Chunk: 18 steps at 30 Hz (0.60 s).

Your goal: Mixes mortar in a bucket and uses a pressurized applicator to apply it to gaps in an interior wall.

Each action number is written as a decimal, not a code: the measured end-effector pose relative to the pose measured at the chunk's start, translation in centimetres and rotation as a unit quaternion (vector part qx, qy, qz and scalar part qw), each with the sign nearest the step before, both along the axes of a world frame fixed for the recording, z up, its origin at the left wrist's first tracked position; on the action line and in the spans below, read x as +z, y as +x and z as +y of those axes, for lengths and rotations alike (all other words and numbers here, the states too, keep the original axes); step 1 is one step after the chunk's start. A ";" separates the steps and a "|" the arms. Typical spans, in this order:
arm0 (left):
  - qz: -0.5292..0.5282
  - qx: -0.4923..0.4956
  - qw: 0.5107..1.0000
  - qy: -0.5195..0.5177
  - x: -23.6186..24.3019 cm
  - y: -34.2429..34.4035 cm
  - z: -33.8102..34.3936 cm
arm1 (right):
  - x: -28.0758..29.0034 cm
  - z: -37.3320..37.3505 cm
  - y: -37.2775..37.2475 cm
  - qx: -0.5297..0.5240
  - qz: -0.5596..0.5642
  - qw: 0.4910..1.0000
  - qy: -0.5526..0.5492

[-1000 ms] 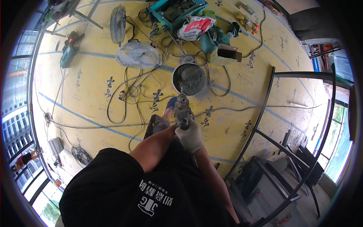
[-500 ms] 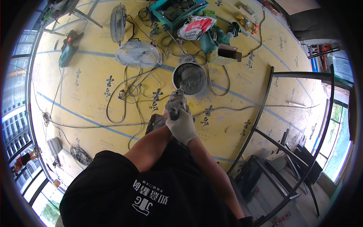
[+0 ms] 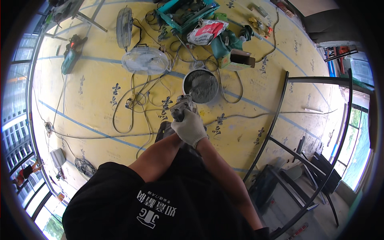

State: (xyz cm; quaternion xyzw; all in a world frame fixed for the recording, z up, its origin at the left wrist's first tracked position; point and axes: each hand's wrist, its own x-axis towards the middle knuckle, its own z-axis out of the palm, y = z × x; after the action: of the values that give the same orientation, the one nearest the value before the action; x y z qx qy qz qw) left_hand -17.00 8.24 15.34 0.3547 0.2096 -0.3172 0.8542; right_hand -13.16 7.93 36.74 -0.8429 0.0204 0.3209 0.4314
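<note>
My right hand [image 3: 187,127], in a pale knitted glove, grips the dusty grey body of a handheld power mixer [image 3: 182,105]. Its shaft reaches toward a round bucket [image 3: 200,85] of wet grey mix on the yellow covered floor [image 3: 232,136]. My left forearm runs up to the same tool, but my left hand [image 3: 176,133] is mostly hidden behind the right one, its fingers out of sight. Loose cables [image 3: 132,120] lie around the bucket and near my legs.
Fans [image 3: 145,61], a teal crate [image 3: 188,12], a sack [image 3: 206,32] and an open box [image 3: 236,60] lie beyond the bucket. A green tool [image 3: 70,60] is at left. A black metal frame [image 3: 280,108] stands at right. Another person [image 3: 25,173] shows at far left.
My right hand and the mixer body have shifted up and left in the view, the tool's top end swinging leftward. The blue shoe seen earlier is now hidden.
</note>
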 end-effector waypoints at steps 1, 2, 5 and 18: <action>-0.001 -0.005 1.000 0.004 0.1 0.3 0.0 | 0.3 0.1 0.3 0.008 0.013 1.000 0.001; -0.003 -0.009 1.000 0.007 0.2 0.6 0.1 | 0.6 0.3 0.7 0.016 0.025 1.000 0.002; -0.004 -0.024 1.000 0.019 0.1 1.0 0.2 | 1.4 0.8 1.5 0.023 0.015 1.000 -0.001; -0.012 -0.083 0.995 0.044 0.5 3.4 -1.8 | 2.4 0.4 3.5 -0.001 0.016 0.999 -0.032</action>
State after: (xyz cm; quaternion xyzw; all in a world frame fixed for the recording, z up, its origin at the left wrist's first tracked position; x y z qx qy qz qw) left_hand -13.61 6.47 15.84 0.4122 0.1828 -0.3732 0.8108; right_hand -9.63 8.36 39.16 -0.8508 0.0382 0.3334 0.4044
